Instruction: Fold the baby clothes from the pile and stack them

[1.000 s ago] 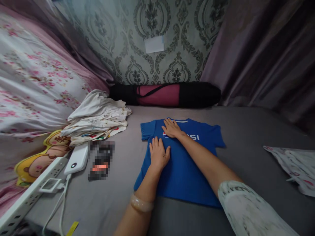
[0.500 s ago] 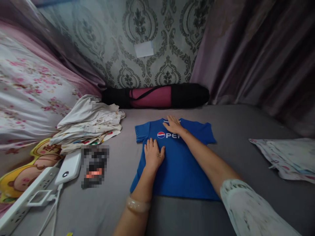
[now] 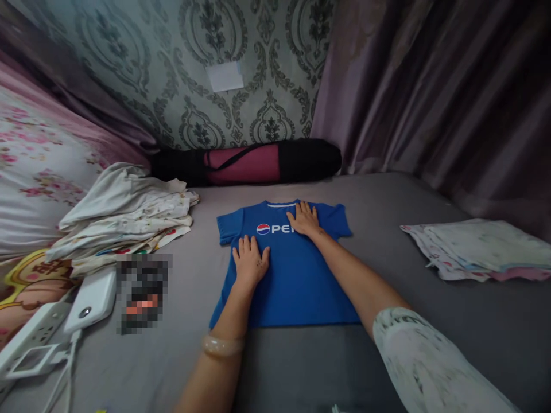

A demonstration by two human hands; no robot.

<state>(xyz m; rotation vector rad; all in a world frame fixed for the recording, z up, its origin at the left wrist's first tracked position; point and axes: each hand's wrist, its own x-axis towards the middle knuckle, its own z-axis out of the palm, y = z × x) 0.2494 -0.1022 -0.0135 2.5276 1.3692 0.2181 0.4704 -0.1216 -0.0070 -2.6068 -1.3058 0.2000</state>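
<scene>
A blue short-sleeved T-shirt lies spread out flat on the grey bed sheet, its collar at the far side and a round logo with white letters across the chest. My left hand rests flat on the shirt's left side below the logo, fingers spread. Near the right of the collar, my right hand lies flat on the cloth and covers the last letters of the print. Neither hand grips anything. My right forearm crosses over the shirt's right side and hides part of it.
A pile of pale clothes lies at the left, with a power bank and a power strip before it. Folded cloths lie at the right. A long black and maroon bag lies along the wall.
My view has turned to the right, so the whole scene sits further left. My right hand has slid right along the shirt, uncovering the white collar. My left hand stays on the shirt.
</scene>
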